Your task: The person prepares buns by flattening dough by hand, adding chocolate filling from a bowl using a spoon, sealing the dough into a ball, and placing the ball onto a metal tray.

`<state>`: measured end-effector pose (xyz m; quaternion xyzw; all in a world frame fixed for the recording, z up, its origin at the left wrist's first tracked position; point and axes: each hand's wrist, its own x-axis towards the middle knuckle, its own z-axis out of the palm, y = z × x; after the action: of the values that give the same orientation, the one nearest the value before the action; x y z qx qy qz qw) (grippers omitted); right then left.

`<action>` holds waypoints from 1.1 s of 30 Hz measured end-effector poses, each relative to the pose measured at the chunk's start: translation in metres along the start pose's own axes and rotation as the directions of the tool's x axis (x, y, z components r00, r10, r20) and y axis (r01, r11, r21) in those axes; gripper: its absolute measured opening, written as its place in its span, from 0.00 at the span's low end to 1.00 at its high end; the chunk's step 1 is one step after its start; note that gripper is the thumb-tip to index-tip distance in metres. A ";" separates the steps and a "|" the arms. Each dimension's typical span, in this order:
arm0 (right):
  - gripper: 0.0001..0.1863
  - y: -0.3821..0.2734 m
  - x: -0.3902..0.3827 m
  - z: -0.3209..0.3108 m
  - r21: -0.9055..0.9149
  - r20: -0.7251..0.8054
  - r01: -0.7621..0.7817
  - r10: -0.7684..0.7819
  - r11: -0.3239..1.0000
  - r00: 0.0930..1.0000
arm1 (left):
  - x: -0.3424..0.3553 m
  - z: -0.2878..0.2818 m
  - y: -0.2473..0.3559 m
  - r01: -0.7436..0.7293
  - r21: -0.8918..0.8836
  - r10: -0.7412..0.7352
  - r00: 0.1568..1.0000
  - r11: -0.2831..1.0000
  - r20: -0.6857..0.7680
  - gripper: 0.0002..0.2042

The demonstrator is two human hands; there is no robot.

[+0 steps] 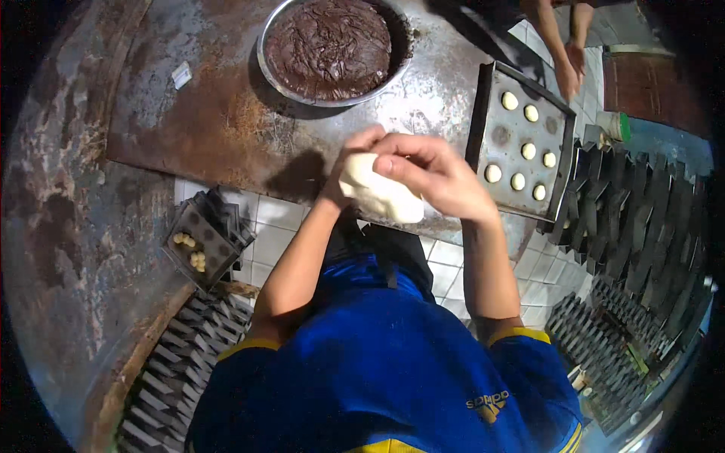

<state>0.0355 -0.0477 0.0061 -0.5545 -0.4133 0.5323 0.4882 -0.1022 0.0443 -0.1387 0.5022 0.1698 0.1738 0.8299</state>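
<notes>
Between my hands, in front of my chest, is a lump of pale dough [381, 192]. My left hand [349, 162] is wrapped round its left side, with its fingers partly hidden behind the dough. From the right, my right hand [442, 174] grips the top of the lump, its thumb pressed on the surface. Just beyond stands a metal bowl [266, 62] filled with a dark brown, sticky paste [332, 49]. To the right lies a dark baking tray [555, 124] bearing several small pale dough balls [528, 151].
The worn metal table [181, 121] has a small white scrap [181, 75] on it. Lower left, another tray [215, 253] holds clumps of dough. Stacked dark trays [612, 196] stand at the right. At the upper right are another person's hands [568, 68].
</notes>
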 end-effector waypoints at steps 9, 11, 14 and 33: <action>0.21 0.313 -0.063 -0.060 -0.842 -0.463 -0.490 0.162 0.228 0.871 | -0.019 -0.015 0.006 -0.145 0.553 0.162 0.987 0.821 0.019 0.24; 0.21 0.347 -0.085 -0.054 -0.877 -0.436 -0.433 0.034 0.210 0.899 | -0.016 -0.030 0.028 -0.086 0.688 0.140 0.990 0.721 -0.023 0.25; 0.21 0.337 -0.073 -0.043 -0.916 -0.328 -0.291 -0.096 0.276 0.940 | -0.028 -0.072 0.033 0.018 0.739 0.094 0.990 0.673 -0.109 0.24; 0.12 0.208 0.201 -0.027 -0.908 -0.106 -0.155 0.143 0.389 0.984 | -0.031 -0.144 0.058 0.393 0.445 0.002 0.748 0.805 -0.664 0.18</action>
<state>0.0679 0.1081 -0.2366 -0.7682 -0.5827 0.2586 0.0589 -0.2025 0.1670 -0.1467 0.6113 0.5369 0.1825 0.5519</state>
